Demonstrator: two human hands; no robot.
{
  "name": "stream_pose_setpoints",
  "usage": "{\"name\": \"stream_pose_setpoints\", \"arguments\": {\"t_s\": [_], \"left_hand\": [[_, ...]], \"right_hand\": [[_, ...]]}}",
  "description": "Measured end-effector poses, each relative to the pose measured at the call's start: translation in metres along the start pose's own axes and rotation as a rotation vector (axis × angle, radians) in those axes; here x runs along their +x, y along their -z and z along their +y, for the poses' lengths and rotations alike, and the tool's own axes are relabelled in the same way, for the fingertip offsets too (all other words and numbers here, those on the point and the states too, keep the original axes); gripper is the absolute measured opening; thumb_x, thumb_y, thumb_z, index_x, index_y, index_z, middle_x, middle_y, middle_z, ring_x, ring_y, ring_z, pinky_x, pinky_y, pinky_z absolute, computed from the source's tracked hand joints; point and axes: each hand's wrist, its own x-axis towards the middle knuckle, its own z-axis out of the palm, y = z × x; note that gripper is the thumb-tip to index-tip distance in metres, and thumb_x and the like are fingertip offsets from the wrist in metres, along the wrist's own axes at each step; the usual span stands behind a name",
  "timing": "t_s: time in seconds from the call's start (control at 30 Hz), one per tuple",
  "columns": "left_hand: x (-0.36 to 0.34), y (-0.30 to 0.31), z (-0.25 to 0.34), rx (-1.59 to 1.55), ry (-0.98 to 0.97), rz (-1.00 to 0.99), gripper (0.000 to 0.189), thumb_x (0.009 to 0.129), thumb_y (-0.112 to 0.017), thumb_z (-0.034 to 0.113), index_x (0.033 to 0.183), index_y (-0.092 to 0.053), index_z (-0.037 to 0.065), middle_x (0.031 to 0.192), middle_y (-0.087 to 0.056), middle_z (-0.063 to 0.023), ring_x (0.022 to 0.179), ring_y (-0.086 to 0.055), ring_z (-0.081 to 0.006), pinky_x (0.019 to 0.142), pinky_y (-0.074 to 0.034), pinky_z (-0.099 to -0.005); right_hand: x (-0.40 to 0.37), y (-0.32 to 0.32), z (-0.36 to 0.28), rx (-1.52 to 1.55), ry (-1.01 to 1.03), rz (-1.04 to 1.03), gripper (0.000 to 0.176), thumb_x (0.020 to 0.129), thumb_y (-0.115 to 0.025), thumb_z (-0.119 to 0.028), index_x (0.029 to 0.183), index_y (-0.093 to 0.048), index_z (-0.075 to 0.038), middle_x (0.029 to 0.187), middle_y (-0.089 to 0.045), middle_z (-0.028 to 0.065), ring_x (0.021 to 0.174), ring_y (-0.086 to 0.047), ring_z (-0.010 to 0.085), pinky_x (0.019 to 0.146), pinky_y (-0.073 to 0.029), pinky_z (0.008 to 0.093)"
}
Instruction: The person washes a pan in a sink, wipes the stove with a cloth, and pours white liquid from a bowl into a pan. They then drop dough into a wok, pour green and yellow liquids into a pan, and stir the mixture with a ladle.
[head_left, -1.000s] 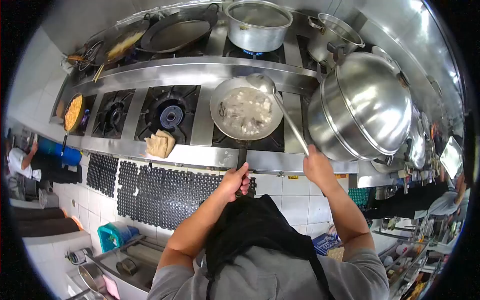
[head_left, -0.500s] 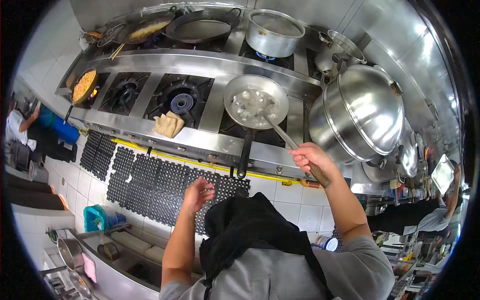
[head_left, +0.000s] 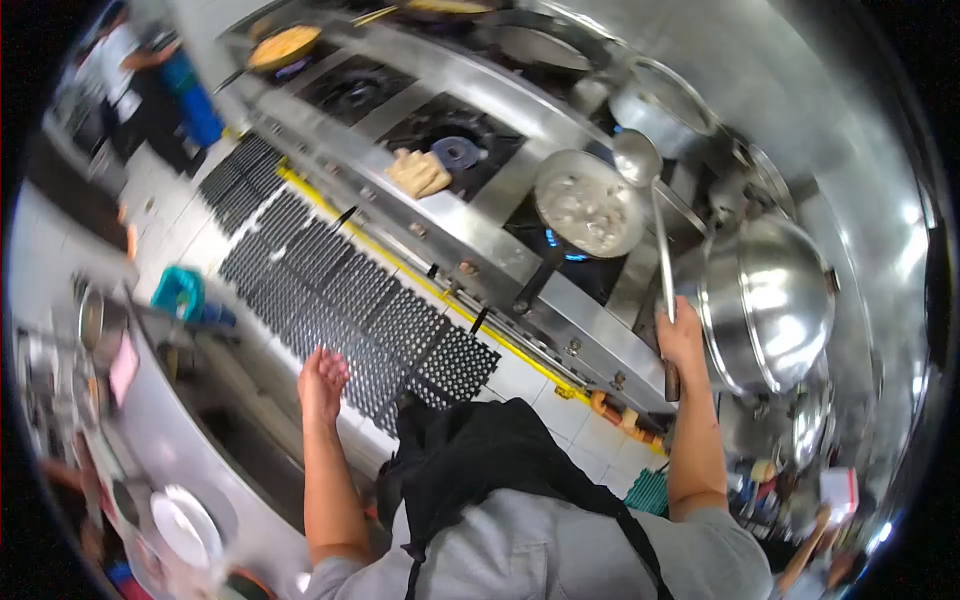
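Note:
My right hand (head_left: 682, 335) is wrapped round the handle of a long ladle (head_left: 637, 158). The ladle's bowl is raised beside the right rim of a frying pan (head_left: 540, 190), near a big metal pot (head_left: 665, 105) behind it. Pale, wet pieces in whitish liquid (head_left: 590, 210) lie in the pan, over a blue flame. The pan's black handle (head_left: 540, 280) points toward me, untouched. Over the black floor mat, my left hand (head_left: 323, 383) hangs empty with its fingers loosely apart. Whether the ladle holds liquid cannot be made out.
A folded tan cloth (head_left: 418, 172) lies on the stove edge by a burner (head_left: 456, 152). To my right stands a large domed metal pot (head_left: 770, 310). A pan of orange food (head_left: 284, 47) sits far left. One person (head_left: 135, 80) is at upper left, another at lower right.
The ladle has come up out of the pan and moved right, toward the back pot. My view has rotated. My left hand remains empty.

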Motion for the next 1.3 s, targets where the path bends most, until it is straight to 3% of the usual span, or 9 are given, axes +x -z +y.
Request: {"name": "stream_pose_setpoints", "arguments": {"t_s": [0.2,0.33,0.43,0.57,0.6,0.7,1.03,1.17,1.3], "left_hand": [[-0.089,0.025,-0.04,-0.215,-0.173,0.121,0.027,0.095,-0.055,0.03,0.106,-0.051,0.006,0.087,-0.061,-0.0069,0.075,-0.059,-0.0191,0.066,-0.049,-0.0325],[-0.147,0.053,-0.09,-0.285,-0.251,0.328,0.027,0.093,-0.057,0.027,0.11,-0.051,0.007,0.089,-0.061,-0.0092,0.075,-0.059,-0.0207,0.064,-0.049,-0.0336],[-0.176,0.095,-0.134,-0.317,-0.286,0.491,0.032,0.093,-0.056,0.027,0.117,-0.051,0.006,0.092,-0.062,-0.0107,0.076,-0.061,-0.0211,0.065,-0.052,-0.0351],[-0.223,0.099,-0.155,-0.359,-0.27,0.612,0.029,0.094,-0.055,0.022,0.115,-0.054,0.002,0.093,-0.062,-0.0122,0.076,-0.062,-0.0217,0.069,-0.054,-0.0347],[-0.234,0.092,-0.154,-0.394,-0.251,0.639,0.029,0.093,-0.056,0.024,0.114,-0.052,0.003,0.092,-0.062,-0.0114,0.076,-0.062,-0.0212,0.068,-0.053,-0.0343],[-0.25,0.098,-0.166,-0.517,-0.312,0.643,0.03,0.094,-0.055,0.024,0.115,-0.047,0.004,0.091,-0.06,-0.0119,0.073,-0.06,-0.0215,0.064,-0.051,-0.0343],[-0.296,0.18,-0.165,-0.903,-0.684,1.003,0.066,0.096,-0.044,0.054,0.125,-0.034,-0.005,0.094,-0.061,-0.0185,0.075,-0.062,-0.0264,0.065,-0.053,-0.036],[-0.301,0.215,-0.158,-0.903,-0.728,1.18,0.027,0.089,-0.036,0.006,0.111,-0.045,-0.008,0.085,-0.062,-0.0203,0.065,-0.063,-0.0246,0.05,-0.052,-0.0332],[-0.32,0.195,-0.145,-0.569,-0.545,1.106,0.022,0.086,-0.039,0.002,0.096,-0.052,-0.011,0.076,-0.061,-0.0188,0.057,-0.061,-0.0215,0.046,-0.051,-0.0321]], "right_hand": [[0.027,-0.044,0.035,-0.175,-0.029,-0.091,0.032,0.08,-0.051,-0.008,0.106,-0.05,0.012,0.095,-0.059,0.0381,0.096,-0.056,0.0524,0.088,-0.045,0.0527],[0.045,-0.07,0.075,-0.207,0.137,-0.122,0.022,0.081,-0.055,-0.009,0.096,-0.053,0.007,0.087,-0.063,0.0314,0.081,-0.064,0.0457,0.07,-0.051,0.0505],[0.049,-0.069,0.062,0.677,-0.348,-0.552,0.012,0.087,-0.06,-0.013,0.088,-0.05,-0.007,0.064,-0.047,-0.001,0.048,-0.042,0.0055,0.039,-0.034,0.0231],[0.073,-0.072,0.056,1.1,-0.463,-0.844,0.034,0.092,-0.054,-0.009,0.065,-0.037,-0.018,0.055,-0.03,-0.0087,0.042,-0.028,0.0018,0.036,-0.018,0.0197],[0.057,-0.059,0.032,1.147,-0.463,-0.733,0.029,0.095,-0.05,-0.01,0.069,-0.039,-0.016,0.056,-0.031,-0.0078,0.043,-0.029,0.0017,0.034,-0.02,0.0193],[0.106,-0.092,0.086,1.679,-0.715,-1.206,0.015,0.1,-0.042,-0.013,0.095,-0.046,0.0,0.067,-0.041,-0.0004,0.047,-0.039,0.0069,0.038,-0.034,0.0222],[0.088,-0.099,0.102,1.083,-0.423,-0.815,0.023,0.092,-0.057,-0.021,0.073,-0.045,-0.014,0.058,-0.044,-0.0024,0.041,-0.039,0.008,0.037,-0.034,0.0236],[0.068,-0.089,0.097,0.808,-0.335,-0.598,0.016,0.093,-0.056,-0.017,0.082,-0.051,-0.007,0.061,-0.046,-0.0006,0.043,-0.042,0.0082,0.035,-0.037,0.0255],[0.055,-0.083,0.115,0.719,-0.226,-0.498,0.012,0.093,-0.055,-0.015,0.088,-0.053,-0.004,0.06,-0.046,0.0005,0.041,-0.041,0.0094,0.034,-0.037,0.0268]]}}
